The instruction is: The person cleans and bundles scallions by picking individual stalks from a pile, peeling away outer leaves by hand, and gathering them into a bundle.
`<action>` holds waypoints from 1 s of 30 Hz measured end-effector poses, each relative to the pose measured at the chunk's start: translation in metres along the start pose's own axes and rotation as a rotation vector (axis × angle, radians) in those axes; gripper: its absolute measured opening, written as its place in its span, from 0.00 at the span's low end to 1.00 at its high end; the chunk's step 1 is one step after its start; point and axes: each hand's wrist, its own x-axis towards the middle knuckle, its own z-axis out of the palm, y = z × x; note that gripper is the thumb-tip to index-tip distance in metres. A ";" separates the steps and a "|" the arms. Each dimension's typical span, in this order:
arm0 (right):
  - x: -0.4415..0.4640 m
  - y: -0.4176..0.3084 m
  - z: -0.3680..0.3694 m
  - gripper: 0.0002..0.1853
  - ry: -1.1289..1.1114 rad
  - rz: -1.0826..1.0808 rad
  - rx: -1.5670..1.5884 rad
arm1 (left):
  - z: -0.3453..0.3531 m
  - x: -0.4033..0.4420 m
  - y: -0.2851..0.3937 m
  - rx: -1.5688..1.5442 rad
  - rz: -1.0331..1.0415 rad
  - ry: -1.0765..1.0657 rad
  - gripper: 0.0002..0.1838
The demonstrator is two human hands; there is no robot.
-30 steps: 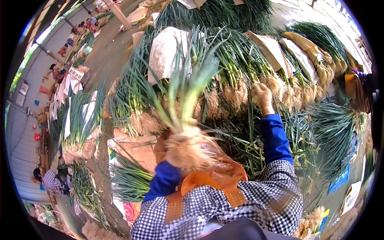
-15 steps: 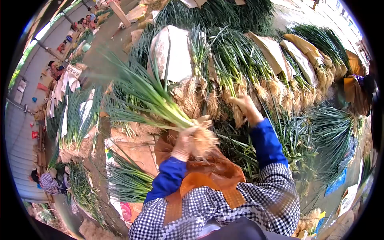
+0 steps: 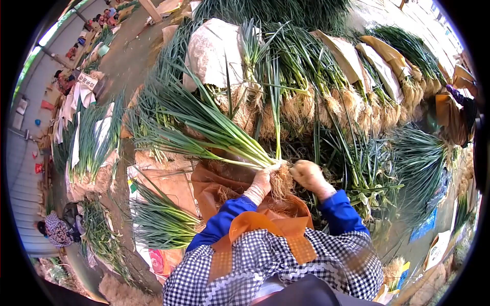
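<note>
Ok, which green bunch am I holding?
The long-leaved bunch in your left hand, roots beside your right hand; the row ahead and the bunch by your left sleeve are in neither.

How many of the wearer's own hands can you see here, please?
2: the left hand grips a bunch of green onions near its roots; the right hand is curled beside those roots. Each is partly hidden.

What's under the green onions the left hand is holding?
Under the green onions, part of an orange-brown apron shows, with root bits on it. Their leaves and roots hide whatever is directly beneath.
</note>
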 end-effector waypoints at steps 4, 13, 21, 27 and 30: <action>0.029 0.013 -0.030 0.19 0.043 0.417 0.015 | -0.011 0.007 -0.015 0.137 0.106 -0.001 0.11; 0.109 0.036 0.048 0.16 0.213 0.713 1.282 | -0.007 0.016 -0.033 0.343 0.243 0.015 0.09; 0.067 0.054 0.061 0.21 0.409 0.697 0.790 | -0.016 0.024 -0.058 0.145 -0.052 0.112 0.11; 0.035 0.057 0.066 0.15 0.328 0.071 1.143 | -0.014 0.015 -0.054 0.064 -0.079 -0.060 0.12; -0.008 0.029 0.025 0.17 -0.218 0.284 1.129 | -0.031 0.023 -0.046 0.034 -0.046 -0.011 0.15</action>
